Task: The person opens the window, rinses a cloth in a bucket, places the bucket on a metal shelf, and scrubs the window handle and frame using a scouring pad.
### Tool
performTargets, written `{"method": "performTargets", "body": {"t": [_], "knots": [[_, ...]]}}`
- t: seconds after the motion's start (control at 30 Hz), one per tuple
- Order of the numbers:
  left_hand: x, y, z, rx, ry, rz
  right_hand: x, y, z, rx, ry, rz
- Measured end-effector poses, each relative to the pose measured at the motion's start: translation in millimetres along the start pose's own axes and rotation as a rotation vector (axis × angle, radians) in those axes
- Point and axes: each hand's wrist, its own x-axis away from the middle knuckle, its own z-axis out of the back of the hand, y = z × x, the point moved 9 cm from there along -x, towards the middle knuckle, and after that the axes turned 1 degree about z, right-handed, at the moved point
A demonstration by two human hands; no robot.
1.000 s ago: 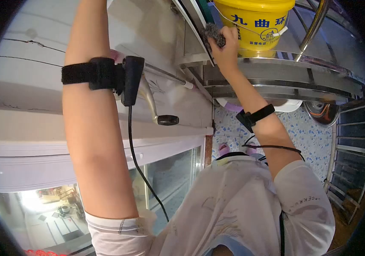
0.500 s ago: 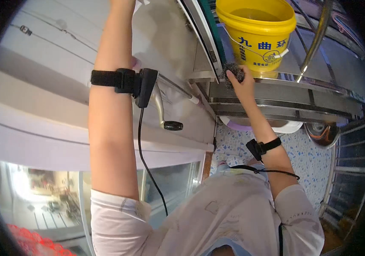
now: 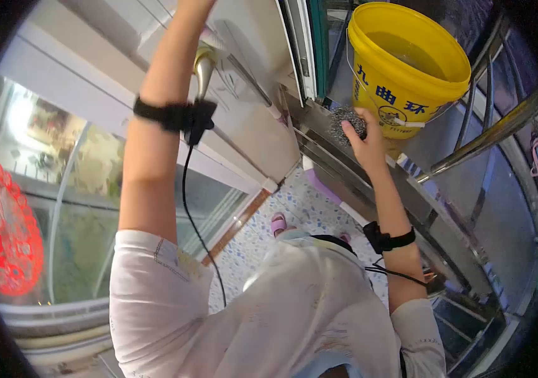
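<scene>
My right hand [image 3: 370, 143] is closed around a grey steel wool scourer [image 3: 347, 125], with the thumb lying across it. It is just in front of a yellow bucket [image 3: 429, 85] with blue characters, a thin wire handle and water inside. The bucket stands on a ledge behind metal bars. Beside the scourer is the lower end of the window frame [image 3: 306, 53], which has a green edge. My left forearm [image 3: 149, 157] stretches up past the top of the view; the hand itself is cut off there, so its fingers and anything in them are hidden.
A metal crank [image 3: 203, 69] on the wall sits behind my left forearm. A shiny rail [image 3: 480, 142] runs right of the bucket. Below are a speckled tiled floor [image 3: 300, 192] and a purple-and-white rim [image 3: 325, 189]. At far left, a red paper-cut decoration [image 3: 7, 227] hangs on glass.
The view has turned and shifted, so the bucket and rail appear tilted and further right, with more floor showing. My right hand still holds the scourer, now slightly lower in view.
</scene>
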Motion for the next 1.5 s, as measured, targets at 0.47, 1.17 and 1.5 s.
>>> {"method": "performTargets", "body": {"t": [0.47, 1.17, 1.5], "knots": [[344, 52, -36, 0.287, -0.411, 0.755, -31, -16, -43, -0.053, -0.092, 0.042], [327, -34, -57, 0.342, -0.193, 0.808, -108, -74, -67, 0.33, 0.141, 0.183], [319, -31, -52, 0.431, -0.319, 0.804, -108, -81, -53, 0.296, 0.225, 0.216]]}}
